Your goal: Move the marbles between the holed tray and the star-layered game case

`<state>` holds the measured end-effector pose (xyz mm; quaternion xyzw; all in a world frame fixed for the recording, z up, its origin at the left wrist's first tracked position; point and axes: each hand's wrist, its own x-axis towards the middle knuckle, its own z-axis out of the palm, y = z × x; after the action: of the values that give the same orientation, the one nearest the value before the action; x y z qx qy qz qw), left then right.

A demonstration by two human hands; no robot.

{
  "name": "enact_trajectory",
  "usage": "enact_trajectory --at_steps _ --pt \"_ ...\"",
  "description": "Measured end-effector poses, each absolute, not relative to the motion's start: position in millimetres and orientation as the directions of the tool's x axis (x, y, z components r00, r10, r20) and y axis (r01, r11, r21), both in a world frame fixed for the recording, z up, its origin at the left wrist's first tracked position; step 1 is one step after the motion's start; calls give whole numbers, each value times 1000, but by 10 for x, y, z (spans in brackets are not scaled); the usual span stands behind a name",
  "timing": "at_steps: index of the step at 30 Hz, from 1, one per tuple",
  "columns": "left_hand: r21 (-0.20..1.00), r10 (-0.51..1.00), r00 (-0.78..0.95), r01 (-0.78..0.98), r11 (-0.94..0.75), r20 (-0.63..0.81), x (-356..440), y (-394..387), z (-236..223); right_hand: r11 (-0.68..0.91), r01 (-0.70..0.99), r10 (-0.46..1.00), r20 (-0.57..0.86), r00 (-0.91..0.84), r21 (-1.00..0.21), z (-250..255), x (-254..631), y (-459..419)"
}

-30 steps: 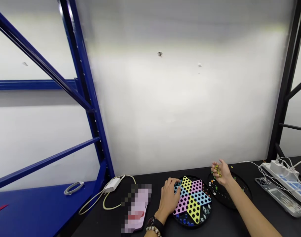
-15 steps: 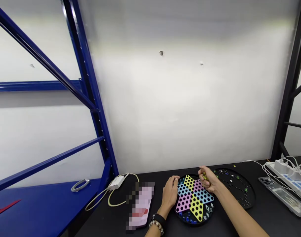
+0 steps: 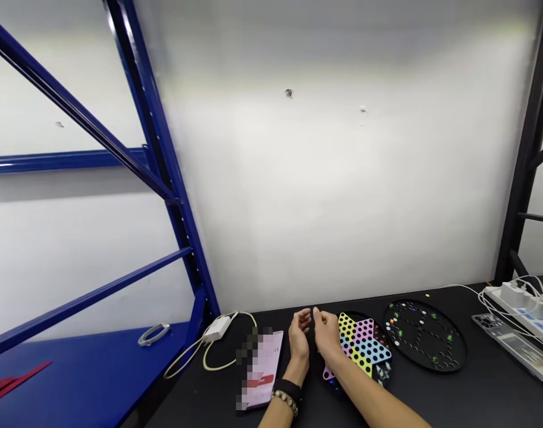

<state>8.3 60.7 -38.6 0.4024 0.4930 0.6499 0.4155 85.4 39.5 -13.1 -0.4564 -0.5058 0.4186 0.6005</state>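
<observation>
Your right fingers (image 3: 330,324) have swung leftward from over the round black tray (image 3: 436,327) to just beside your left fingers (image 3: 304,314), which have come off the yellow, pink and blue star-patterned board (image 3: 372,349), turned inward.

Left hand (image 3: 299,342) cupped; right hand (image 3: 327,336) curled

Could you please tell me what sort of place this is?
Possibly a workshop or storeroom, though I cannot be sure. A blue metal frame like heavy shelving stands at the left, a power strip with white cables lies on a black table, and the plain wall has small damaged spots.
</observation>
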Motion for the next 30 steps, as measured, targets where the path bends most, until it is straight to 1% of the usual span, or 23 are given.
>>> enact_trajectory --at_steps 2,3,5,6,8,11,15,16,17,21,24,27,30 --pt "964 932 -352 -204 -172 92 82 614 -394 246 103 944 262 201 -964 -135 817 364" --pt "957 928 -362 -231 -175 83 81 621 -401 260 213 939 298 169 -942 -130 813 340" --pt "943 920 -386 -277 -186 68 75 639 -416 297 439 938 345 33 -848 -114 825 284" --pt "936 915 -398 -295 -193 63 70 649 -423 314 515 938 345 -38 -797 -105 838 258" --pt "924 907 -419 -321 -205 55 56 664 -431 336 612 936 327 -131 -716 -93 871 213" --pt "918 899 -435 -337 -210 46 45 666 -428 369 672 928 301 -221 -642 -91 926 162" --pt "922 904 -425 -331 -198 42 66 633 -411 452 809 885 307 -351 -376 -96 997 106" --pt "925 907 -419 -326 -192 41 74 623 -408 462 825 876 312 -368 -325 -96 1016 95" --pt "929 909 -414 -320 -185 38 81 613 -404 470 830 870 317 -378 -299 -94 1035 86" --pt "943 914 -405 -291 -161 31 96 593 -394 516 823 841 321 -435 -235 -71 1111 62" --pt "951 915 -403 -269 -153 33 95 585 -384 509 834 847 296 -441 -212 -57 1160 33" --pt "957 915 -401 -247 -150 40 96 579 -372 491 836 868 223 -444 -247 -75 1213 0" --pt "963 919 -391 -224 -151 53 103 576 -364 482 817 872 84 -482 -315 -83 1313 -16"
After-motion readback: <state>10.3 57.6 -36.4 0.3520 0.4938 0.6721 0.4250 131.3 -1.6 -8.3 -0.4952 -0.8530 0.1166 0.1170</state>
